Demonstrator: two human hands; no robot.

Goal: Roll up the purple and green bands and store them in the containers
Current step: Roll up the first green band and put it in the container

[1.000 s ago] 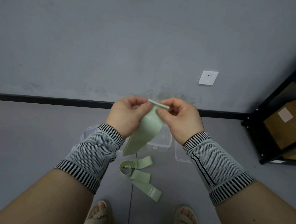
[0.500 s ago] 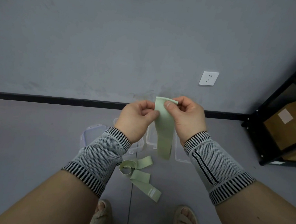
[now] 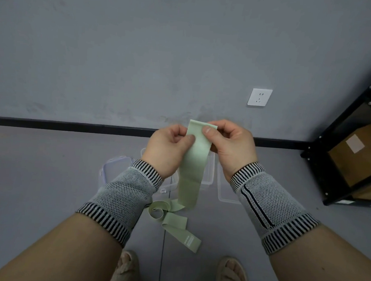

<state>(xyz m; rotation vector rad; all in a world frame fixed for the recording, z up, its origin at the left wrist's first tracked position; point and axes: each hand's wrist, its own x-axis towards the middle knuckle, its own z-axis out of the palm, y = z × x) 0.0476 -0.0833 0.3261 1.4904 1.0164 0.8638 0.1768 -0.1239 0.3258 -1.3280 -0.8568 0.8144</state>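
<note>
I hold one pale green band (image 3: pixel 193 163) up in front of me, hanging flat and straight down from its top edge. My left hand (image 3: pixel 168 150) pinches the band's left side between thumb and curled fingers, a little below the top. My right hand (image 3: pixel 230 146) pinches the top right corner, thumb on the near face and fingers curled behind. Both wrists wear one grey mesh sleeve (image 3: pixel 122 199) each, two in all, with black-and-white striped cuffs.

A second green band (image 3: pixel 174 222) lies on the grey floor (image 3: pixel 45 185) below the first, loosely looped at one end with its flat tail (a small printed label on it) pointing toward my right foot. So I count two green bands; no purple one shows.

Behind my hands, on the floor, sit clear plastic containers (image 3: pixel 208 175), partly hidden by my wrists and the hanging band; I cannot count them surely. One clear lid (image 3: pixel 113 168) lies to the left and another flat clear piece (image 3: pixel 226 191) to the right.

Farther out, one white wall socket (image 3: pixel 259 97) sits on the grey wall, and one black shelf unit (image 3: pixel 343 155) stands at the right holding a cardboard box (image 3: pixel 354 156). My two sandalled feet (image 3: pixel 125 270) show at the bottom.
</note>
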